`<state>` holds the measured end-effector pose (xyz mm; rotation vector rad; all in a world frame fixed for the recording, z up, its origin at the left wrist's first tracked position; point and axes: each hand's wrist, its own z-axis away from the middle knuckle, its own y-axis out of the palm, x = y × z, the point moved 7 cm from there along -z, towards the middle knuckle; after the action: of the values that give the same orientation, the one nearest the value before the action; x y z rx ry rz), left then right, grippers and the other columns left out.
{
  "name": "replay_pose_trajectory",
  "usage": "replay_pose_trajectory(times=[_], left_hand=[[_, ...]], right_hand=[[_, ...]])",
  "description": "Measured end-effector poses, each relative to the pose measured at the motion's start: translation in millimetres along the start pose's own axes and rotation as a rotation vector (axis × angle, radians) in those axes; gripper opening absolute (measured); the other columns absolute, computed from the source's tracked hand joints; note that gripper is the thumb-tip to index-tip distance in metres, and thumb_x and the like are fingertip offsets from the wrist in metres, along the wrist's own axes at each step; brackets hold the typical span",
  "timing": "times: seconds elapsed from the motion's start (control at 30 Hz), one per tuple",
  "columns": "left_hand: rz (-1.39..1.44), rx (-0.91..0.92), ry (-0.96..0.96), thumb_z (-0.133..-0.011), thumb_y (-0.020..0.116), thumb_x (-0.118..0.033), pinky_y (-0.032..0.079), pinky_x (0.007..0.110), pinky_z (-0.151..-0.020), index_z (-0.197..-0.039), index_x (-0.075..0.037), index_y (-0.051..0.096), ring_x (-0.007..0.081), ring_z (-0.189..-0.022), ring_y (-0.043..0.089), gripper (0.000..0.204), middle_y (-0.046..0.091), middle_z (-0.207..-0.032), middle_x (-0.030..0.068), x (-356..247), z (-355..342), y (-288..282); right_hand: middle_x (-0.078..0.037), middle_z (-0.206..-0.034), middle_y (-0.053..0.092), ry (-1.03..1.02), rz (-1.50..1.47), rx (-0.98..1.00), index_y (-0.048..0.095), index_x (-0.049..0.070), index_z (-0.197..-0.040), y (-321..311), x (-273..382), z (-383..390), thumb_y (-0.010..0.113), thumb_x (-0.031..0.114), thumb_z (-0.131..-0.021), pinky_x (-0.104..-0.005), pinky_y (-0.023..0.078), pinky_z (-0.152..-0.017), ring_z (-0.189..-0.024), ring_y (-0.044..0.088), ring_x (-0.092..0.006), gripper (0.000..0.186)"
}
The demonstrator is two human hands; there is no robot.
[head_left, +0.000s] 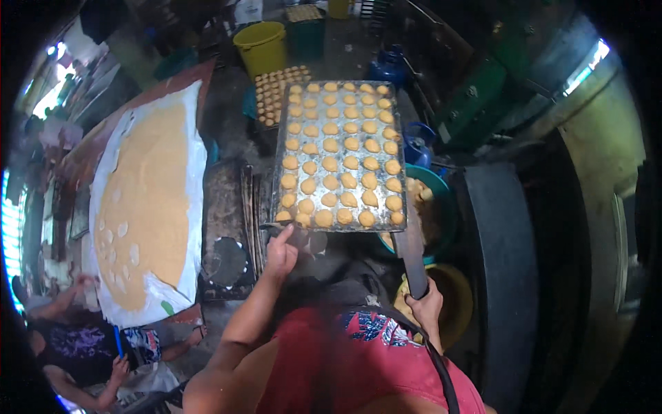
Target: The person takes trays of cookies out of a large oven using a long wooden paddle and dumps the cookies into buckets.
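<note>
A metal tray [338, 156] of several rows of pale dough balls rests at the end of a long flat dark paddle [414, 255]. My right hand [423, 303] is closed round the paddle’s handle. At the tray’s near left corner, my left hand [281, 254] touches the edge with its raised index finger, its other fingers loosely bent and apart. Below the tray’s right side, a teal tub [431, 190] holds pale lumps, partly hidden by the tray and paddle.
A dough sheet [148, 186] on white plastic lies left, with a co-worker [79, 345] beside it. Behind are another loaded tray [269, 96], a yellow bucket [258, 48] and blue cylinders [386, 65]. A dark ledge [493, 262] and green machinery [496, 76] stand right.
</note>
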<state>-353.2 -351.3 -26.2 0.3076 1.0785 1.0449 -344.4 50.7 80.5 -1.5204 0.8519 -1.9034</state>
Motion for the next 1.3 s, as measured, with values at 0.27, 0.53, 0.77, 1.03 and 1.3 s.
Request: replay_pose_trajectory(times=[0.27,0.53,0.77,1.03,1.3], left_hand=[[0.109,-0.107,0.041,-0.085,0.062,-0.01,0.051,0.033,-0.064,-0.102,-0.006,0.059,0.0201,-0.078,0.065,0.017,0.066,-0.089,0.0067,-60,-168,-15],[0.09,-0.194,0.099,-0.086,0.059,-0.006,0.054,0.041,-0.077,-0.107,-0.002,0.056,0.0259,-0.091,0.065,0.022,0.065,-0.101,0.0102,-147,-326,11],[0.097,-0.251,0.068,-0.088,0.058,-0.01,0.054,0.041,-0.074,-0.105,-0.004,0.057,0.0252,-0.089,0.064,0.018,0.065,-0.099,0.0104,-180,-455,14],[-0.015,-0.044,-0.002,-0.09,0.054,-0.011,0.051,0.043,-0.08,-0.111,-0.004,0.056,0.0267,-0.095,0.061,0.022,0.062,-0.105,0.0105,-177,-559,-13],[-1.477,0.197,0.667,-0.08,0.069,-0.026,0.043,0.037,-0.095,-0.126,-0.002,0.05,0.0297,-0.107,0.056,0.054,0.058,-0.117,0.0163,-182,-522,-18]], right_hand=[[-0.023,-0.091,0.066,-0.07,0.065,0.19,0.058,-0.002,-0.111,93,69,-144,0.079,0.016,-0.052,-0.039,0.051,-0.077,-0.086,0.065,-0.0351,0.066],[-0.024,-0.092,0.066,-0.128,0.058,0.237,0.059,-0.002,-0.106,161,156,-278,0.075,0.019,-0.057,-0.0411,0.05,-0.079,-0.088,0.065,-0.0361,0.056],[-0.025,-0.1,0.065,-0.069,0.186,0.336,0.057,-0.005,-0.112,197,231,-388,0.079,0.025,-0.058,-0.0404,0.049,-0.085,-0.097,0.062,-0.0369,0.065],[-0.026,-0.096,0.064,0.057,0.196,0.265,0.058,-0.002,-0.109,218,193,-340,0.078,0.029,-0.056,-0.042,0.05,-0.081,-0.093,0.063,-0.0383,0.064],[-0.023,-0.095,0.064,0.272,0.149,0.053,0.055,0.003,-0.113,163,77,-118,0.075,0.028,-0.057,-0.041,0.05,-0.077,-0.09,0.063,-0.0362,0.065]])
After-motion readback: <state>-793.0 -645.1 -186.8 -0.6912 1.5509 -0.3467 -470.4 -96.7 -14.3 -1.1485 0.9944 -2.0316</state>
